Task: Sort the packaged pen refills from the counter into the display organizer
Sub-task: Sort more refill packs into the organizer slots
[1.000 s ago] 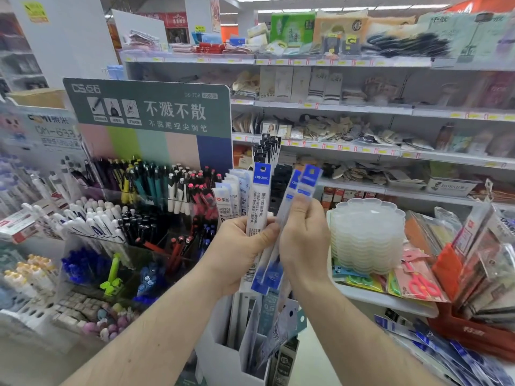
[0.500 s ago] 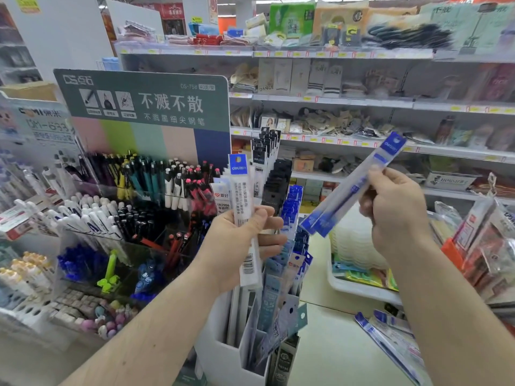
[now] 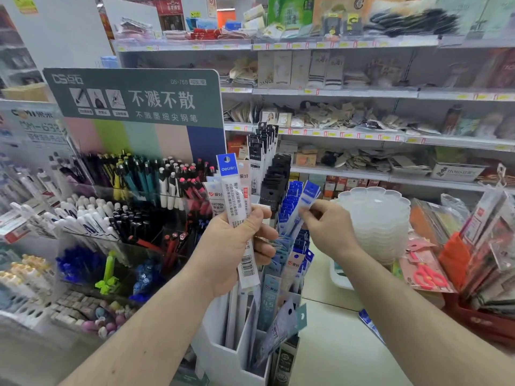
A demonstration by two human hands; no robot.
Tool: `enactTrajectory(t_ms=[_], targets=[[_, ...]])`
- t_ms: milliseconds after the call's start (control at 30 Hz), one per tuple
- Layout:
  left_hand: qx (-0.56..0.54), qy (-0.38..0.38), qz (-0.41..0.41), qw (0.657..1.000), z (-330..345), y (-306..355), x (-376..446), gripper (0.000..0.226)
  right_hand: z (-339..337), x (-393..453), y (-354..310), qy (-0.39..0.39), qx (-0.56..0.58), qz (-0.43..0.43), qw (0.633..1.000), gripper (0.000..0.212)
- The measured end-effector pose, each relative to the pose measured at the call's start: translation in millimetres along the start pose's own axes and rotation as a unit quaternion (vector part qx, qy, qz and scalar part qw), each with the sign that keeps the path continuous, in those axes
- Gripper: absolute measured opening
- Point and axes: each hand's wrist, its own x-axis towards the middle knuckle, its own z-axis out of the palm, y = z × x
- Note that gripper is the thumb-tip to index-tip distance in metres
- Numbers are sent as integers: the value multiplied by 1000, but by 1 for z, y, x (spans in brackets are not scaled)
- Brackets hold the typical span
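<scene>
Head view: store counter, seen from above the arms.
Left hand (image 3: 234, 246): curled round a white refill pack (image 3: 237, 218), held upright with other packs behind it, over the display organizer (image 3: 223, 355).
Right hand (image 3: 328, 229): pinched a blue refill pack (image 3: 305, 201) above the organizer's blue-header row.
Counter (image 3: 342, 349): another blue pack (image 3: 369, 325) lay near its right edge.

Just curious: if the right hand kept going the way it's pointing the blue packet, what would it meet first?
Probably the row of blue refill packets in the display organizer; the right hand points its packet there, though depth is unclear.
</scene>
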Motion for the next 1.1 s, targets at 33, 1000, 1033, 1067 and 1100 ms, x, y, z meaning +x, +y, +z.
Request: enactTrajectory(t_ms=[33,1000,1033,1067,1100], targets=[[0,0,0,1000,0,0,0,15,2,0,2,-10,1,0,1000,24],[16,5,-10,1000,3,-1,0,13,12,21,24,48,12,-47,998,16],[15,3,-9,1000,3,0,0,12,7,22,23,58,35,-37,997,14],[15,1,-9,1000,3,0,0,13,3,24,25,67,56,-22,996,15],[17,-2,-10,1000,4,0,1,16,1,25,27,71,71,-7,995,17]])
